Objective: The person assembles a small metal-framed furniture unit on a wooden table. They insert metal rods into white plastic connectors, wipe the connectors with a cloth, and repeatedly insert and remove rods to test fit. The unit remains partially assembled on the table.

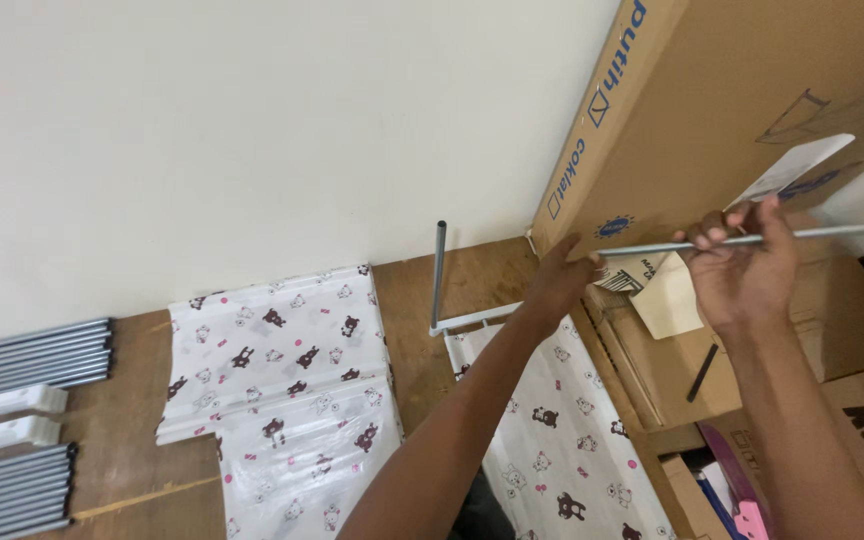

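Grey metal rod [752, 238] is gripped by both hands, right hand [742, 270] closed, left hand [557, 280] at its end; one upright pole [439, 272] stands fitted, pole bundles [27, 355] remain far left.

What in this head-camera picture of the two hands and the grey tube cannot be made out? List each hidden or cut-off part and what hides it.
Head view:
- Grey tube: its far end is cut off by the right edge.
- Left hand: the fingertips at the tube's near end are blurred; grip unclear.
- Right hand: palm side faces away.
- Patterned fabric: partly covered by the left forearm and cut off below.
- Tube bundles: cut off by the left edge.
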